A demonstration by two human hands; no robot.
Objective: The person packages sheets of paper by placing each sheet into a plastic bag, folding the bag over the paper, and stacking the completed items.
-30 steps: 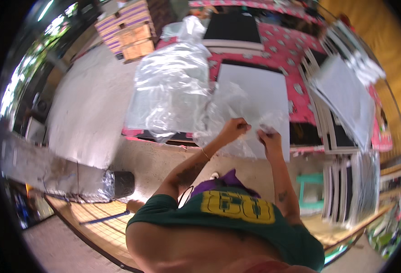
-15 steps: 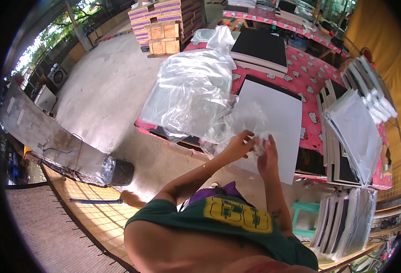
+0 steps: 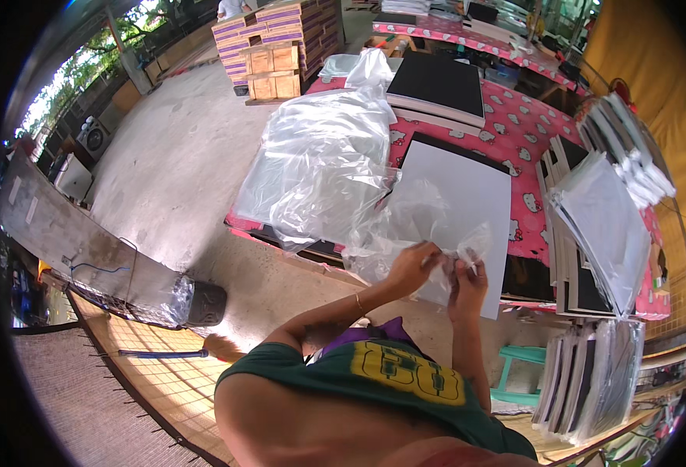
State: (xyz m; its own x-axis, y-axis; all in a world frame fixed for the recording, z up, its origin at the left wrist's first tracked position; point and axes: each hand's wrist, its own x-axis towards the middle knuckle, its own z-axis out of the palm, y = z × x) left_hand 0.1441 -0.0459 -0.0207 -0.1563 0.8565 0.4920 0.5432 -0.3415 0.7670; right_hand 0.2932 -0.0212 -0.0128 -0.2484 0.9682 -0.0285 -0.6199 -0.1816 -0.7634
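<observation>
Near table (image 3: 528, 180) edge: your left hand (image 3: 413, 268), right hand (image 3: 467, 288) pinch clear film (image 3: 418, 208); likely light, slippery; hold its edges.

The clear plastic (image 3: 419, 207) is shiny and crinkly. The white sheet (image 3: 469, 185) looks smooth and dull. The crate (image 3: 274, 84) looks wooden.

I have both bare arms reaching forward, the left forearm (image 3: 332, 320) slanting inward to a left hand (image 3: 413, 268) with curled fingers, the right forearm (image 3: 471, 350) running almost straight ahead to a right hand (image 3: 467, 289) just beside it, its thumb and fingers bent in a pinch.
</observation>
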